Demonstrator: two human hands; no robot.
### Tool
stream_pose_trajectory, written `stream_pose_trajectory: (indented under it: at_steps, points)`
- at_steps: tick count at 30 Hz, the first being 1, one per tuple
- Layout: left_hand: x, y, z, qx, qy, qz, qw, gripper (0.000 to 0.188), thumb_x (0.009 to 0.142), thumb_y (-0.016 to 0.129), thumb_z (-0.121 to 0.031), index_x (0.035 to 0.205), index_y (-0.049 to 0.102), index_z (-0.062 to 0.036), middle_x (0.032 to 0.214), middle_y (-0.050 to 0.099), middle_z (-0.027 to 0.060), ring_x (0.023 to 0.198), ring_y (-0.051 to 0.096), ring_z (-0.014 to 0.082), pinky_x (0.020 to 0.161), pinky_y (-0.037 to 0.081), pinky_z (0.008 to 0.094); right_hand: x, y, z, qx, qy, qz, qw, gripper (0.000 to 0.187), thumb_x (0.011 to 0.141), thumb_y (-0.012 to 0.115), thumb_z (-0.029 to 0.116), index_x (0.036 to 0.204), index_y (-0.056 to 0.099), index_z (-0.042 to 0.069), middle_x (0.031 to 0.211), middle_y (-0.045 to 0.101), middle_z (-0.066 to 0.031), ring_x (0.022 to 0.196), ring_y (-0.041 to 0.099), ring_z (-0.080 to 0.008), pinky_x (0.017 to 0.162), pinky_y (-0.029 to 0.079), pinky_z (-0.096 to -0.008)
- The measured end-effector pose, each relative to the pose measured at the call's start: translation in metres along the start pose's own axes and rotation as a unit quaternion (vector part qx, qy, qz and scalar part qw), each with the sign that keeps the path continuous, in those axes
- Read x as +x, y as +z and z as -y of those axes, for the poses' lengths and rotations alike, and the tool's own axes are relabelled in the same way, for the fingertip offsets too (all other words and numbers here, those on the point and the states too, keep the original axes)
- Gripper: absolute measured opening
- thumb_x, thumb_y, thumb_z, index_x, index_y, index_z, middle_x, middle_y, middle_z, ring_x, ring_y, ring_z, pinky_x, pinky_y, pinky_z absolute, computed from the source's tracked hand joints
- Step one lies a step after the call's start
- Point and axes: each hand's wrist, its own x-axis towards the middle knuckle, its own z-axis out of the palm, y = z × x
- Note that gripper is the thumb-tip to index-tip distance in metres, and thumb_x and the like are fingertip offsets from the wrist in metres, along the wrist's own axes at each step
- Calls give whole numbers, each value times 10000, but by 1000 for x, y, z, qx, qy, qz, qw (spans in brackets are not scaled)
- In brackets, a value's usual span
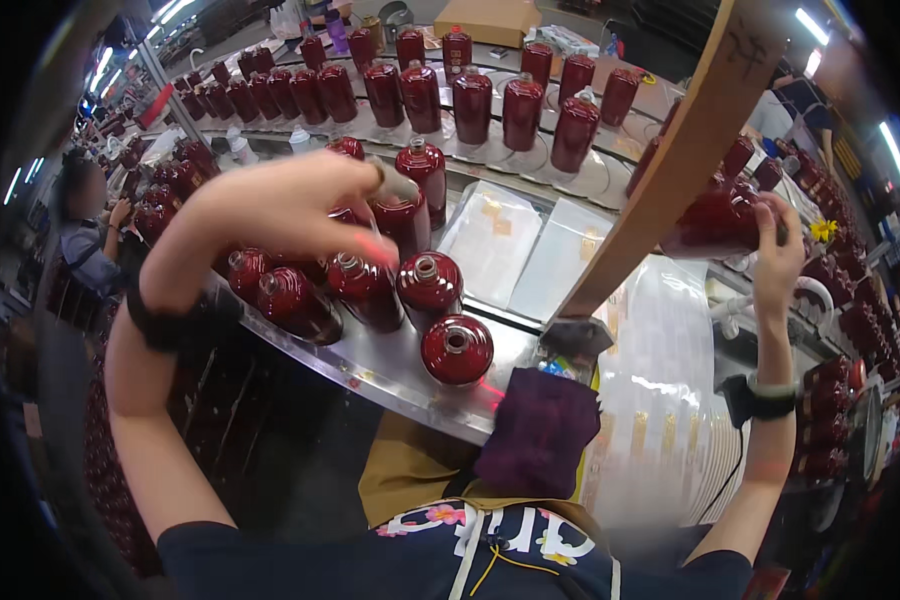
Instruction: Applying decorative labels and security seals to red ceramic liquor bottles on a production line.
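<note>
Holding a red bottle [708, 230] tilted sideways to its left, the right hand [778, 235] is right of the wooden post [660, 165]; the blurred left hand [305, 203] hangs nearest the left-side bottles [430, 285], its grip impossible to tell.

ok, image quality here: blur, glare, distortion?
Head view: bare left hand looks motion-blurred, as does the glossy dark-red bottle in the bare right hand. Head view: white tube lights glare near the rim; highlights dot the upright glossy dark-red bottles. Head view: fisheye distortion, silver metal table edge bowed.
</note>
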Motion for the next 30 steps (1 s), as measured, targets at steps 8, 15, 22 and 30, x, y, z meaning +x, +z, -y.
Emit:
stream_pose_trajectory:
  at_steps: [8,15,22,30]
  points:
    - [203,-75,96,-62,-37,-240,968,766,876,765,-508,1327,541,69,1140,687,162,1011,664,201,860,537,332,72,122,-121,-23,-32,3,999,212,954,657,151,1085,696,-11,978,657,-181,899,642,-342,801,504,-403]
    - [385,-6,61,-243,-115,-363,892,1034,694,908,-515,1368,459,128,1134,704,201,965,724,315,835,580,379,74,175,-182,-43,-6,-80,996,226,966,585,123,1097,671,-39,1119,659,-231,1113,586,-400,973,465,-483]
    - [455,68,60,-332,-114,-428,832,1067,597,967,-410,1373,431,89,1395,540,293,1298,563,391,1093,472,450,86,175,-238,-210,30,-67,975,270,948,713,277,1019,727,16,965,722,-166,956,692,-342,869,523,-459]
    - [506,133,59,-359,-92,-454,810,1117,472,1029,-371,1291,415,76,1255,616,257,1192,626,378,1014,519,437,72,160,-140,-271,-66,-132,951,341,902,755,196,1174,638,26,1097,635,-159,919,636,-325,797,506,-424]
